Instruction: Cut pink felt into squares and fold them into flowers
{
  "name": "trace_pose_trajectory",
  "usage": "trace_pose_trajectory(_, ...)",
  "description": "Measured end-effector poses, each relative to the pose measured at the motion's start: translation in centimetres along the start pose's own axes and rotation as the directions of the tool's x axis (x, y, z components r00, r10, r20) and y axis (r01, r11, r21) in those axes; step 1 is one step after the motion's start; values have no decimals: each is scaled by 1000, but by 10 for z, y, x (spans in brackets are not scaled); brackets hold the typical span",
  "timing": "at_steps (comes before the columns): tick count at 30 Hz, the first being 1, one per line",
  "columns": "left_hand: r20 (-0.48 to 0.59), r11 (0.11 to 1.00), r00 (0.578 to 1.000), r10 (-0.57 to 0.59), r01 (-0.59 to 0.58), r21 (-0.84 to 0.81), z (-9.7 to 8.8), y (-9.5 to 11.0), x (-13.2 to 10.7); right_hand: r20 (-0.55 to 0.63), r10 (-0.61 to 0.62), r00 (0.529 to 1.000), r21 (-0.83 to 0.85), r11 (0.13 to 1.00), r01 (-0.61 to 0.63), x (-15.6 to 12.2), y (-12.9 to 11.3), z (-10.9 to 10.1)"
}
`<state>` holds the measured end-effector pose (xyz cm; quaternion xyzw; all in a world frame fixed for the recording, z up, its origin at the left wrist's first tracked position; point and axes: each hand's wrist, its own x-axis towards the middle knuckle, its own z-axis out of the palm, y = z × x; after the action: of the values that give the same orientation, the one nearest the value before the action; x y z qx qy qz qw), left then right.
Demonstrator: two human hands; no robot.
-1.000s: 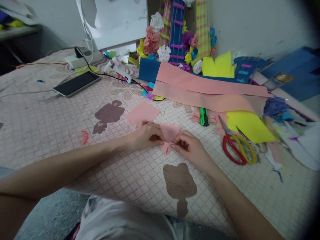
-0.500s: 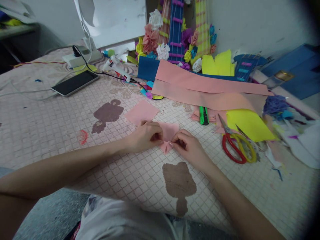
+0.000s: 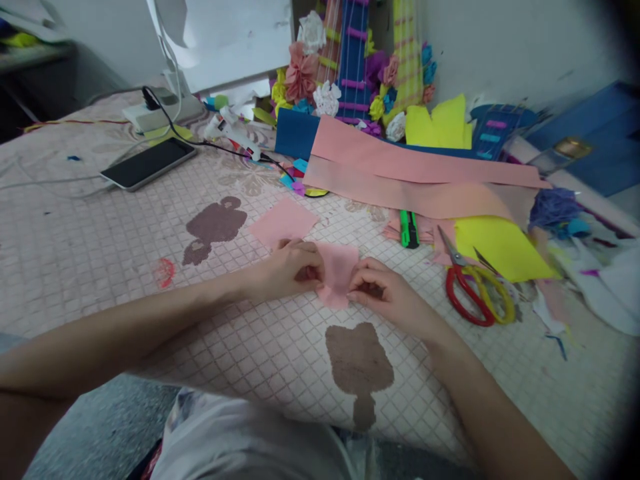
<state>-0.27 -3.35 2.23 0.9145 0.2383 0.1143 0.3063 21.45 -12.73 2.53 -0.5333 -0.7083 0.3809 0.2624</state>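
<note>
Between my two hands a small piece of pink crepe paper is stretched a little above the table, its lower edge wavy. My left hand pinches its left side with thumb and fingers. On the opposite side, the fingertips of my right hand close on the right edge. Just behind my left hand a flat pink paper square lies on the table, its near corner partly hidden by my fingers.
Scissors with red and yellow handles and a green cutter knife lie to the right. Long pink strips and yellow paper are behind. A glue gun and a phone rest at the back left.
The pink paper between my hands was pinched together at its lower part; now it is spread wider and flatter. My right hand has shifted slightly to the right.
</note>
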Motion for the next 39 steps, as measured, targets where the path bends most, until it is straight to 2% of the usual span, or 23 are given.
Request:
trace_pose_trajectory(2,34,1000,999,21,-21,-19,-3,-2,0,1,-1,1000,1,1000,1,0,1,0)
trace_pose_trajectory(5,35,1000,999,8,-7,-16,-3,-3,0,-74,9,997,-65,998,-14,2,2,6)
trace_pose_trajectory(8,-11,999,999,-38,38,5,1,0,1,-158,6,987,-142,989,-28,4,1,14)
trace_pose_trajectory(12,-94,994,992,-86,91,53,10,2,4,-210,-11,978,-196,980,-31,6,2,20)
trace_pose_trajectory(20,-164,992,985,-51,69,105,18,-1,4,-258,-43,965,-282,959,-33,7,-1,24)
trace_pose_trajectory(29,-133,990,987,-88,102,100,15,2,5,-276,-21,961,-317,946,-70,8,-1,26)
trace_pose_trajectory(39,-129,989,987,-94,107,103,14,4,6,-278,-38,960,-322,945,-56,8,0,27)
